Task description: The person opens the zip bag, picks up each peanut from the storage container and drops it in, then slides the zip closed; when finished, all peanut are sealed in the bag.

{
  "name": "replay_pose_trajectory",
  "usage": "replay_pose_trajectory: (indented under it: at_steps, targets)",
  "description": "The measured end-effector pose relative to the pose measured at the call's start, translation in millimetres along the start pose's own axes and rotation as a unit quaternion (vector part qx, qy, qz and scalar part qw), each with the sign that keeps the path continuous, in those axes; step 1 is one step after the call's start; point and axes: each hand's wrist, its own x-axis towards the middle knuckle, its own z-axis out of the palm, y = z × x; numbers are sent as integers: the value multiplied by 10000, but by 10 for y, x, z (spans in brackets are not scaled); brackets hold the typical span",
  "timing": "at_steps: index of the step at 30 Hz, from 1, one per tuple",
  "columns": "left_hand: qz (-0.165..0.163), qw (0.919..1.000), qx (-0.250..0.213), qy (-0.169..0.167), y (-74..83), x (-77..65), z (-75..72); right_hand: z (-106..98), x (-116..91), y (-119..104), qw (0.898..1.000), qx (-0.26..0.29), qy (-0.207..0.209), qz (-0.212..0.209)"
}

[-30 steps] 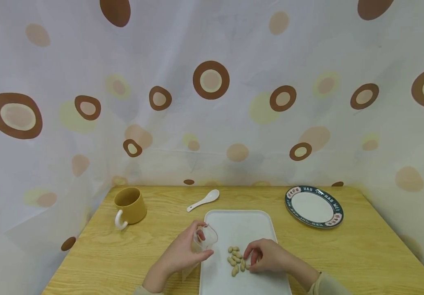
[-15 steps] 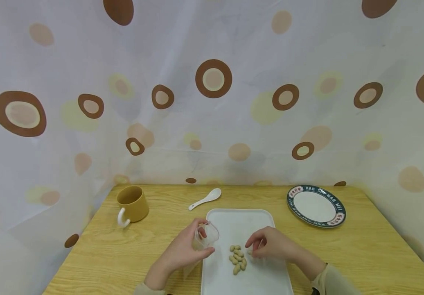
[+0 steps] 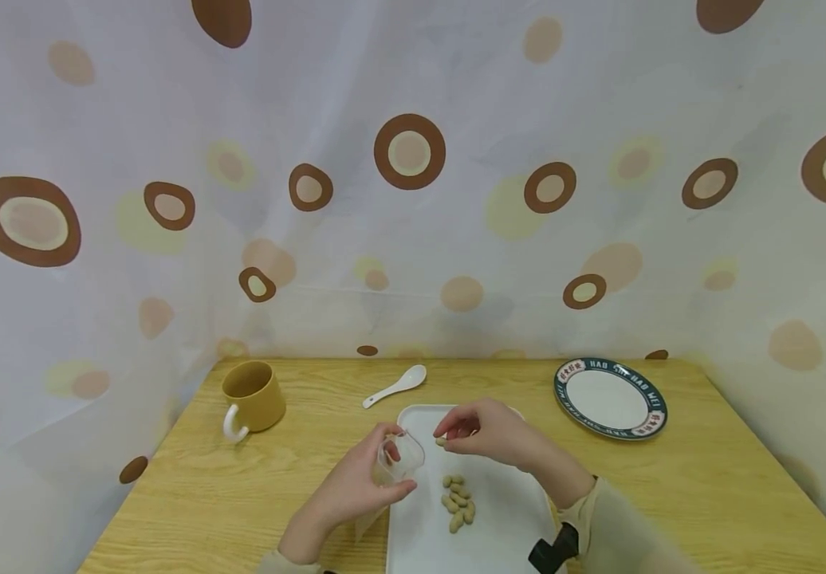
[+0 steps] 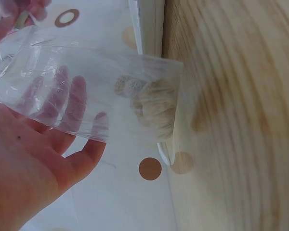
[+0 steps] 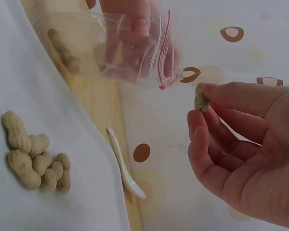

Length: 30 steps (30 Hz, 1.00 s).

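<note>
My left hand (image 3: 352,485) grips a clear zip-top plastic bag (image 3: 402,462) by its mouth, which is spread wide over the tray's left edge. Several peanuts (image 4: 156,103) lie at the bottom of the bag, best seen in the left wrist view. Between thumb and fingertips, my right hand (image 3: 497,434) pinches a single peanut (image 5: 201,98), held in the air just right of the bag's mouth and apart from it. Below that hand, a small cluster of peanuts (image 3: 470,512) lies on the white tray (image 3: 506,530).
A yellow mug (image 3: 262,402) with a white handle stands at the back left. Behind the tray lies a white spoon (image 3: 404,382). At the back right sits a plate (image 3: 607,400) with a dark patterned rim. A patterned cloth hangs behind the table.
My right hand has lifted a peanut from the right of the cluster and carried it up and left towards the bag. The left hand keeps the bag in about the same place.
</note>
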Motion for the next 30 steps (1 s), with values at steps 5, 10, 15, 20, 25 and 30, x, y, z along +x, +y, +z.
replay_pose_trajectory:
  at_steps: [5, 10, 15, 20, 25, 30]
  targets:
    - [48, 10000, -12, 3, 24, 4, -5, 60, 73, -126, 9999, 123, 111, 16]
    - [65, 10000, -16, -74, 40, 14, -13, 116, 124, -161, 9992, 355, 154, 38]
    - [178, 9998, 55, -116, 47, 22, -7, 181, 157, -164, 9981, 605, 85, 19]
    - [227, 9997, 86, -71, 35, 22, -1, 212, 169, -147, 9973, 728, 42, -5]
    - [132, 9999, -62, -49, 4, -1, 13, 195, 148, -86, 9970, 756, 157, 81]
    - [96, 9999, -40, 3, -15, -9, 26, 169, 73, 25, 9956, 889, 241, 181]
